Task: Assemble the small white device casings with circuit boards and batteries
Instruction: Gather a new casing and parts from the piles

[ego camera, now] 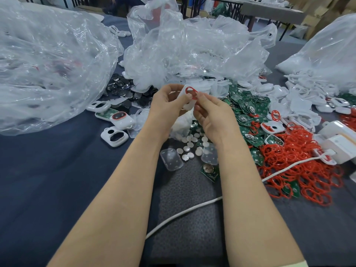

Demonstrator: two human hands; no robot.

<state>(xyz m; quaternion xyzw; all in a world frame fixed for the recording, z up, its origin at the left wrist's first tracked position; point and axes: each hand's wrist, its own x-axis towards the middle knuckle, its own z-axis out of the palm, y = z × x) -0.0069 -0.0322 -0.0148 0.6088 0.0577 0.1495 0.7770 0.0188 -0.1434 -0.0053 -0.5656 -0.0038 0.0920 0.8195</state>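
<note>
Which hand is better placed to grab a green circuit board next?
Probably the right. The green circuit boards lie heaped just beside the right hand, while the left hand grips the white casing with the red ring.

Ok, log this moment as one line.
step: seating red ring on white casing | left hand holds casing | right hand pinches ring

Even soft light, wide-angle edge warp
</note>
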